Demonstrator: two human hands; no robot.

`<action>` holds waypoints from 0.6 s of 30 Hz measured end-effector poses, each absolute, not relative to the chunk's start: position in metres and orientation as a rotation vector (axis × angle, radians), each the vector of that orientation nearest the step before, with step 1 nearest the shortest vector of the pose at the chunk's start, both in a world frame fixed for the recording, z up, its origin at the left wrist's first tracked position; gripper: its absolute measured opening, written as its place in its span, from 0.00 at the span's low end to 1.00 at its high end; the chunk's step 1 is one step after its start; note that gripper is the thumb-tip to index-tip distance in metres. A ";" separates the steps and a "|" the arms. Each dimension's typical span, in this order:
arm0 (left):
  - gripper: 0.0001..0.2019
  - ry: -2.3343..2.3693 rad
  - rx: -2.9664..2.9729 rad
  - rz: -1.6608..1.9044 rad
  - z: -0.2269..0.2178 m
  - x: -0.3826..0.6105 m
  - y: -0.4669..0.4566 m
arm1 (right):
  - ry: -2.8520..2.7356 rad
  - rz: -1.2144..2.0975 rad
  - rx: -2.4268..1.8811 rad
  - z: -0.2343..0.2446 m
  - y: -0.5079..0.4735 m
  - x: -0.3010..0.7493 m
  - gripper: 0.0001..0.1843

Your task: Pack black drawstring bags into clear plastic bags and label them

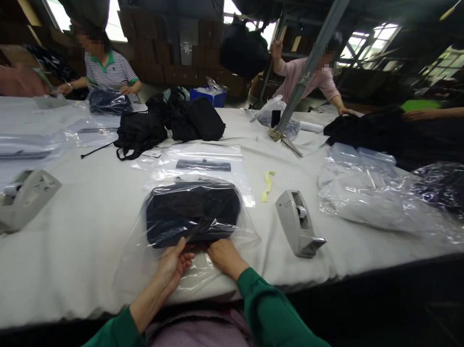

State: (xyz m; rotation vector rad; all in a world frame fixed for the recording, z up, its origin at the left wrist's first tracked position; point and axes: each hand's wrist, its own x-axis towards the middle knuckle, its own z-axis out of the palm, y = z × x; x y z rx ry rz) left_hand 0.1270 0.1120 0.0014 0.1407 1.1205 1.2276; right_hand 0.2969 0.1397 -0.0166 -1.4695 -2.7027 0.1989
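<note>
A dark navy or black fabric bag (194,208) lies flat inside a clear plastic bag (147,270), whose loose mouth spreads toward me. My left hand (174,267) is at that near edge, thumb raised and fingers curled round the film. Just to its right, my right hand (224,256) is closed on the plastic at the dark bag's near side, its fingertips partly hidden. Behind the wrapped bag lies a stack of flat clear plastic bags (236,166) with a dark printed strip.
Grey tape dispensers stand at right (297,224) and left (22,200). A yellow strip (268,186) lies near the right one. Black bags (172,120), a metal post (313,63) and scissors (291,144) are farther back. Wrapped goods (372,198) lie at right. Co-workers are across the table.
</note>
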 end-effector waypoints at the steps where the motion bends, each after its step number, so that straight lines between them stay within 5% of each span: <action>1: 0.06 1.112 0.131 1.228 0.001 0.127 0.111 | -2.703 0.199 -1.458 -0.015 0.140 0.297 0.11; 6: 0.06 1.023 0.040 1.257 -0.002 0.124 0.112 | -2.673 0.192 -1.262 -0.002 0.109 0.315 0.14; 11: 0.07 0.885 -0.082 1.118 -0.004 0.137 0.112 | -2.609 0.247 -1.145 0.000 0.074 0.348 0.31; 16: 0.10 0.851 -0.143 1.014 -0.007 0.156 0.117 | -2.568 0.277 -1.197 -0.008 0.065 0.344 0.05; 18: 0.07 0.876 -0.149 1.065 -0.008 0.158 0.120 | -2.534 0.289 -1.143 -0.014 0.054 0.338 0.05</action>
